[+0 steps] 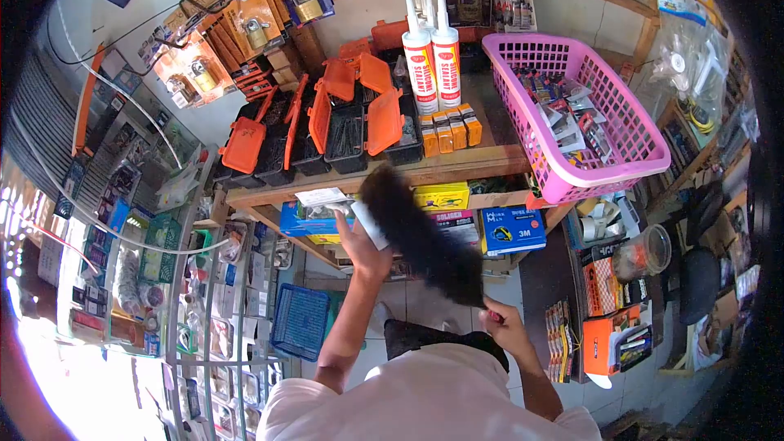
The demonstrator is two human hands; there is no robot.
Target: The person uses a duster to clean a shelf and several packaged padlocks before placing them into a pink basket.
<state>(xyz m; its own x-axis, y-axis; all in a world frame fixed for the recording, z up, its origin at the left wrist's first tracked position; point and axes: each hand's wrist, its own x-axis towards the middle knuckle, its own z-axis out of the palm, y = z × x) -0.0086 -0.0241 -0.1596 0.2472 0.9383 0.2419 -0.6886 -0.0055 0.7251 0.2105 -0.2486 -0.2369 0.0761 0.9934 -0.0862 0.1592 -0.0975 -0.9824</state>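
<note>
A dark feather duster (429, 241) slants across the middle, its red handle end in my right hand (504, 325), whose fingers are wrapped round it. The duster's fluffy head reaches up and left to the front edge of the wooden shelf. My left hand (364, 247) is raised below that shelf, beside the duster, against a white piece (370, 224) that looks like a card or small box. The fingers of this hand are partly hidden, and whether they grip the white piece is unclear. Blue and yellow boxes (306, 220) are just behind it.
Above, the wooden shelf (482, 165) bears black bins with orange lids (347, 137), sealant tubes (447, 65), small orange boxes (445, 131) and a pink basket (612, 167). A blue box (513, 230) is underneath. Left stand glass cases and a blue crate (300, 321); right, an orange box (600, 341).
</note>
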